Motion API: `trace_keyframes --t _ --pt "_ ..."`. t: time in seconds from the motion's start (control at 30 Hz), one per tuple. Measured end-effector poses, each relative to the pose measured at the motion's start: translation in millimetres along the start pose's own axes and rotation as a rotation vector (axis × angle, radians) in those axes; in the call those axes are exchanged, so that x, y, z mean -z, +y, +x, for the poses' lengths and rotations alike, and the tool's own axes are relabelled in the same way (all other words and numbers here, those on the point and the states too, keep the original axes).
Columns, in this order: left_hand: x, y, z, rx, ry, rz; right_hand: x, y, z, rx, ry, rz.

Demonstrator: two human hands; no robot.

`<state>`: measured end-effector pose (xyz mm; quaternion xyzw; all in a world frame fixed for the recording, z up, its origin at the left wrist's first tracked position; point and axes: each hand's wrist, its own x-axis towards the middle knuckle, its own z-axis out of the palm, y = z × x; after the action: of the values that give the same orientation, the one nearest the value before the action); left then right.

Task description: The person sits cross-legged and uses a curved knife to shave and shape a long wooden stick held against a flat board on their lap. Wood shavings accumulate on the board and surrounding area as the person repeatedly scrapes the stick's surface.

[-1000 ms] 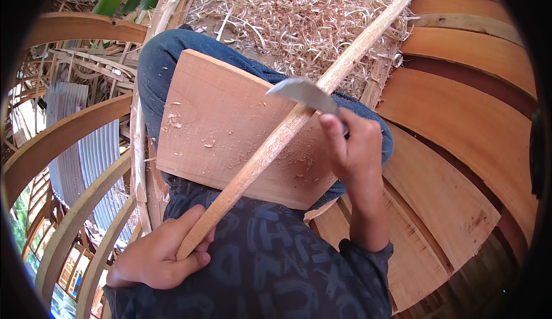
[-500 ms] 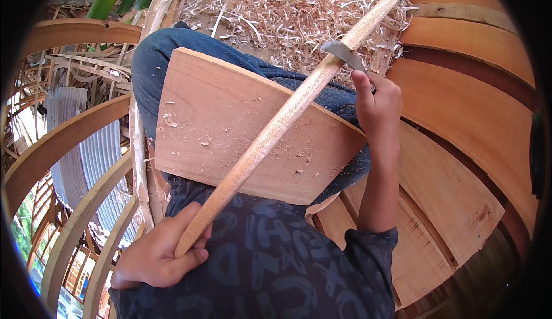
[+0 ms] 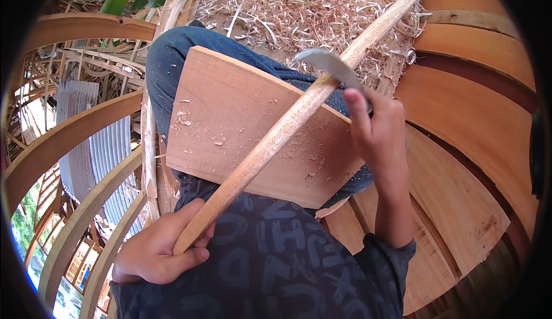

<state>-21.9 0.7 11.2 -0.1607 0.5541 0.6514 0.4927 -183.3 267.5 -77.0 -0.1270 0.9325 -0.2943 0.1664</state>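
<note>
A long wooden pole (image 3: 276, 138) slants from my lap up to the far right, its bark shaved away along most of its length. Around its near end my left hand (image 3: 164, 244) is closed. My right hand (image 3: 376, 120) grips a curved knife (image 3: 328, 63), thumb up along it. The blade lies across the pole, beyond the board; most of the handle is hidden in my fist. Under the pole, a flat wooden board (image 3: 230, 118) rests on my crossed legs, dotted with small shavings.
A heap of curled wood shavings (image 3: 270, 14) covers the floor ahead. Wide orange-brown planks (image 3: 460, 95) curve along the right. To the left stand bent wooden ribs (image 3: 75, 132), with corrugated metal sheet (image 3: 112, 158) and scrap wood beyond them.
The knife has come slightly nearer to me and turned, so more of its blade shows. My right hand has dropped a little with it. My left hand keeps its hold on the pole.
</note>
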Motion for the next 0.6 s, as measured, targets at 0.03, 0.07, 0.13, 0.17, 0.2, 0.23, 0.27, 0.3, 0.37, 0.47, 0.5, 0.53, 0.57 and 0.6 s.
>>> trace_keyframes --t 0.03,0.07,0.13,0.17,0.2,0.23,0.27,0.3,0.37,0.47,0.5,0.53,0.57,0.6 --pt "-0.8 0.5 0.4 0.015 -0.001 0.012 -4.2 -6.1 -11.5 0.164 -0.034 -0.048" --pt "-2.4 1.0 -0.1 0.030 -0.002 0.023 -5.4 -7.4 -11.3 0.240 -0.045 -0.047" --pt "-5.1 -2.5 -0.4 0.032 0.000 0.016 -6.3 4.8 -1.4 0.134 0.036 -0.058" --pt "-7.5 -3.4 -0.3 0.023 0.016 0.000 -5.9 27.8 17.6 -0.041 0.127 -0.061" --pt "-8.3 -1.8 0.1 0.013 0.029 -0.009 2.4 61.9 31.7 -0.107 0.112 -0.032" --pt "-7.7 0.9 1.7 0.027 0.012 -0.003 10.3 86.1 42.0 -0.165 0.104 0.000" --pt "-8.0 -3.0 2.5 0.038 0.005 -0.012 8.3 79.5 38.6 -0.207 0.087 0.017" --pt "-6.6 -2.4 4.0 0.050 -0.007 -0.015 4.7 60.7 29.5 -0.129 0.067 0.021" --pt "-2.5 1.7 1.5 0.045 -0.015 -0.011 -7.1 9.6 0.1 0.013 0.035 0.017" --pt "-1.5 -2.7 0.5 0.030 0.018 0.001 -12.8 -1.1 -10.2 0.240 -0.069 -0.003" --pt "-5.2 -0.6 -1.3 0.024 0.054 0.005 -10.4 7.0 2.7 0.138 0.020 -0.028" --pt "-5.4 0.8 -2.5 0.013 0.077 0.013 -1.5 27.8 20.0 0.008 0.053 -0.010" --pt "-4.6 3.5 -2.7 0.036 0.060 0.009 5.8 44.8 31.8 -0.116 0.091 0.011" --pt "-3.8 3.1 -1.1 0.050 0.048 0.000 5.0 44.7 31.1 -0.136 0.081 0.045"
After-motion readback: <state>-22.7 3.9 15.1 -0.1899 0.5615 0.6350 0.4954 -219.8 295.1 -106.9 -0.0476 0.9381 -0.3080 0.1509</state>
